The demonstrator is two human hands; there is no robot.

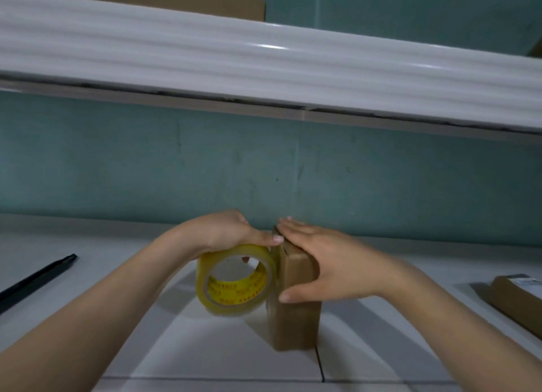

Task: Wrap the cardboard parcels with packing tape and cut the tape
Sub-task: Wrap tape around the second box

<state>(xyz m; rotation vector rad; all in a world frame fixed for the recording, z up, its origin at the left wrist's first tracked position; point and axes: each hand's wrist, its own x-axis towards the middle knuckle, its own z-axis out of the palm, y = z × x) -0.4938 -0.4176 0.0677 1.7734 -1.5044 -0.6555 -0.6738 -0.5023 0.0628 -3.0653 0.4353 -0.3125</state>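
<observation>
head view: i stand a small cardboard parcel upright on the white bench, its long axis vertical, right in front of me. my right hand lies flat over its top and right side, fingers stretched wide across the top flap, thumb hooked round the near left edge. it steadies the box and grips nothing else.

my left hand is curled over the top of the tape roll, fingers closed on the rim, thumb tip pointing at the parcel's upper corner. the roll hangs on edge just left of the parcel, its open core facing me, its right rim touching or nearly touching the box's left face. i cannot tell whether a free end of tape is already stuck down there; the film is too clear to see.

what the next pull turns on, as i judge it: the parcel lies directly to the right of the roll, so the tape must run up the left face and over the top, under my right palm, along the box's long axis. the left hand is the nearer one for that.

a black rod-like tool lies well apart on the far left. another parcel lies flat at the right edge.
</observation>
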